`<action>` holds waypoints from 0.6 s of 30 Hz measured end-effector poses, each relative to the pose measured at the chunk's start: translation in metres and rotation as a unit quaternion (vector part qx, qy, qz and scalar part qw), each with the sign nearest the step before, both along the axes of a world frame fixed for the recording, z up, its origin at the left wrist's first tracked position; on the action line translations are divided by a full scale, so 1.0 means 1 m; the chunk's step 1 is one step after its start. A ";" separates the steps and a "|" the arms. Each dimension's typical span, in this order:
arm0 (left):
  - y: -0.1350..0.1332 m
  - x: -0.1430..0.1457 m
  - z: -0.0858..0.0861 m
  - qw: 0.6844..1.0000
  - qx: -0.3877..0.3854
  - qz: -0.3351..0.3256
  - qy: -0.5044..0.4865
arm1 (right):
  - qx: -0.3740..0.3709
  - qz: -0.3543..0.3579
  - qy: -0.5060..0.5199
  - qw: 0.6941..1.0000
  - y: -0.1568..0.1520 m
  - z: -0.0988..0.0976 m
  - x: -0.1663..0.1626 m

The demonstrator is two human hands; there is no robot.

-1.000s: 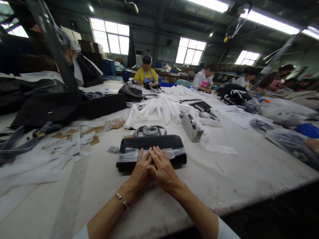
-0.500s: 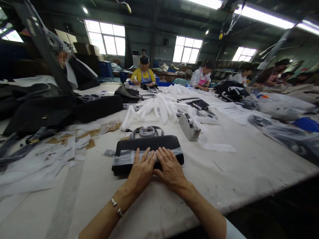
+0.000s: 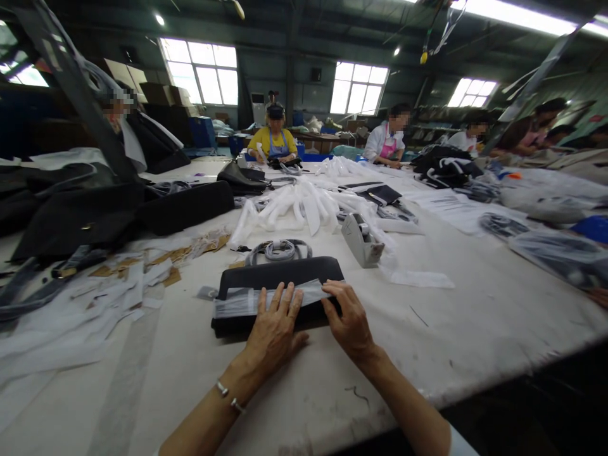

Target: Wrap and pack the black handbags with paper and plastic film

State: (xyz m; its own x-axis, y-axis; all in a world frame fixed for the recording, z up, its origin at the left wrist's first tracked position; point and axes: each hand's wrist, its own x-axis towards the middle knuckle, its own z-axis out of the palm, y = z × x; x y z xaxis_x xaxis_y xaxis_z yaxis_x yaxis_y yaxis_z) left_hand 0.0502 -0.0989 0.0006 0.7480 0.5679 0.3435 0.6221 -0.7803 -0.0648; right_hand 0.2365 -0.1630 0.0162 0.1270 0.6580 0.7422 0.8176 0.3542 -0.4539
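A black bag [image 3: 280,271] lies on its side on the white table. Across it runs a grey strap in clear plastic film [image 3: 237,303]. My left hand [image 3: 275,323] rests flat on the strap's middle, fingers stretched out. Farther right, my right hand [image 3: 349,316] has its fingers bent and its thumb drawn in at the strap's right end, which they grip; the fingertips are partly hidden. Behind the bag, a coiled cable-like handle [image 3: 280,251] sits wrapped in plastic. A grey tape dispenser [image 3: 361,242] stands beyond the bag's right end.
White plastic strips [image 3: 299,206] are heaped behind the bag. Paper scraps [image 3: 118,291] and black bags [image 3: 80,218] lie to the left. Plastic-covered pieces [image 3: 560,250] are at the right, near the table edge [image 3: 503,373]. Several co-workers sit across the table.
My right hand has moved right along the strap, away from my left hand, and its fingers have gone from flat to bent. My left hand has stayed nearly in place.
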 end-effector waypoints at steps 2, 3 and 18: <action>0.001 0.000 -0.001 1.000 0.010 -0.002 0.001 | -0.007 0.027 -0.049 0.998 -0.001 0.004 -0.010; 0.001 0.000 -0.002 1.000 0.016 -0.002 -0.001 | -0.020 0.043 -0.077 0.996 -0.002 0.005 -0.015; -0.002 0.001 -0.007 0.999 0.030 0.009 -0.034 | -0.150 -0.031 -0.247 0.957 -0.005 -0.014 -0.002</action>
State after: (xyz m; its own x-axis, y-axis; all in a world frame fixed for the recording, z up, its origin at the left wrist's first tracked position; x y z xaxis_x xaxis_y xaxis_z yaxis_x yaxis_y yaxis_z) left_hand 0.0516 -0.1006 -0.0066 0.7112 0.5584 0.4271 0.6411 -0.7644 -0.0680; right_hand 0.2344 -0.1684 0.0025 -0.1449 0.8532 0.5010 0.9738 0.2126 -0.0804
